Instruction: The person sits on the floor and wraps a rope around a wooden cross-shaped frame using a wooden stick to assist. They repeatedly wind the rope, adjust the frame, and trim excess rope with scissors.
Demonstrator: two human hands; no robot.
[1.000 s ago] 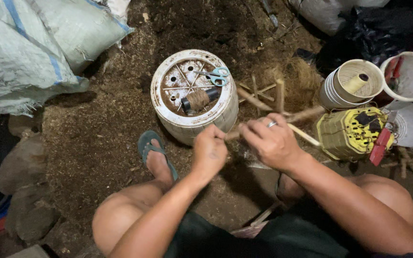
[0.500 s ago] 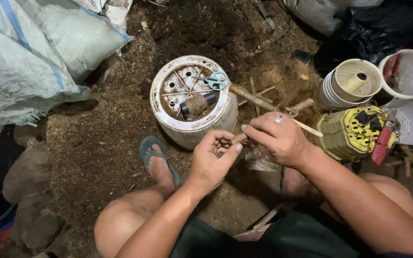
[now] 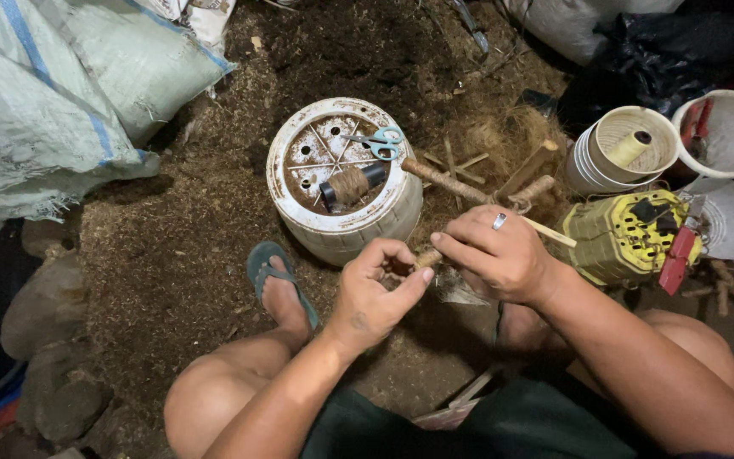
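The person squats on loose, dark soil with both hands brought together just in front of an upturned white bucket (image 3: 343,225). The right hand (image 3: 494,255), a ring on 1 finger, is closed around a short brown stick (image 3: 428,257), whose near end pokes out toward the left hand (image 3: 375,289). The left hand's thumb and fingertips (image 3: 414,280) pinch at that exposed end; whether they also hold a thread or fibre there is too small to tell. So the stick sits between the 2 hands, gripped by the right and nipped by the left, a little above the ground and near the bucket's side.

My reading is that the step in hand is working the stick's end, perhaps binding or trimming it. Carrying on would call for the right hand to keep the stick steady while the left does the fine work.

On the bucket's ribbed base lie a pair of blue-handled scissors (image 3: 377,143) and a spool of brown twine (image 3: 350,183), both apart from the hands. More cut sticks (image 3: 448,180) lie on the soil beyond. To the right stand a yellow perforated pot (image 3: 613,242) and stacked white cups (image 3: 618,149).
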